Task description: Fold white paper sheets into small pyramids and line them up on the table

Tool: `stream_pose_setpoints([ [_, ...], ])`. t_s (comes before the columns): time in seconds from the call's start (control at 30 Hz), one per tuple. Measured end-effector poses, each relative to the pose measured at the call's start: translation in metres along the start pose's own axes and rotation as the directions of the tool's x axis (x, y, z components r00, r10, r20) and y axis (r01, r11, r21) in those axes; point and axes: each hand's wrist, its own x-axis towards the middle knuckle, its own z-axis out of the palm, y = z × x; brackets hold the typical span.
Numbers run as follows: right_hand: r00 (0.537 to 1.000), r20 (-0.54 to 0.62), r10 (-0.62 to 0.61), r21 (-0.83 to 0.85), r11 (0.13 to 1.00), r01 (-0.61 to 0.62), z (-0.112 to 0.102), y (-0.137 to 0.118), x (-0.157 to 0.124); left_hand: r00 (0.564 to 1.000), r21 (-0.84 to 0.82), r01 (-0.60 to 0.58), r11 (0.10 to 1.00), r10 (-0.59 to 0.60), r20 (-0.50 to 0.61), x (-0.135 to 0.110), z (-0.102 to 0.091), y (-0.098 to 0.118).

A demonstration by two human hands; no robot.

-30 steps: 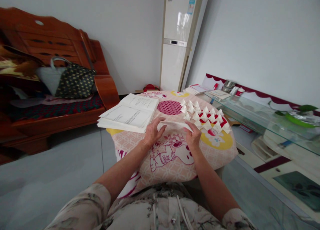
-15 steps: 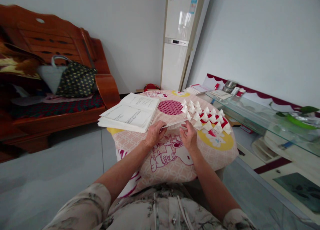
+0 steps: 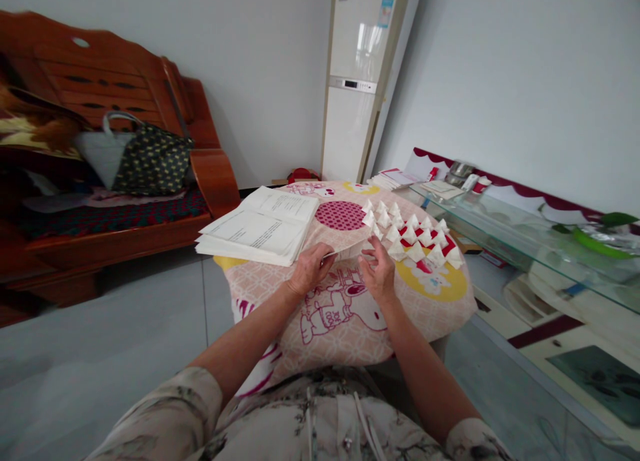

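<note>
My left hand (image 3: 309,269) and my right hand (image 3: 377,273) both pinch a narrow folded strip of white paper (image 3: 350,249), held just above a round table draped in a pink cartoon cloth (image 3: 345,321). Right of the hands, several small folded white paper triangles (image 3: 411,237) lie in rows on the cloth. An open stack of printed white sheets (image 3: 260,231) rests on the table's left edge, just beyond my left hand.
A red wooden bench (image 3: 100,181) with bags (image 3: 145,157) stands at the left. A tall white air conditioner (image 3: 357,81) fills the corner. At the right runs a glass shelf (image 3: 525,234) carrying papers, cups and a green dish. Grey floor lies between bench and table.
The paper has been folded narrower. My right hand moved left, closer to my left hand, and the strip now tilts up toward the triangles.
</note>
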Motion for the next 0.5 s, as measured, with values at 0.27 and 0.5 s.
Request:
stream_pose_setpoints([
  [0.27, 0.999, -0.043, -0.008, 0.046, 0.999, 0.009, -0.0059, -0.0076, 0.0034, 0.999, -0.05, -0.016, 0.999, 0.017, 0.035, -0.0002, -0.0005, -0.0001],
  [0.5, 0.999, -0.046, -0.017, 0.038, 0.999, 0.019, -0.0051, -0.0104, 0.0022, 1.0, -0.036, -0.021, 0.999, 0.022, 0.022, -0.0001, 0.0, 0.0001],
])
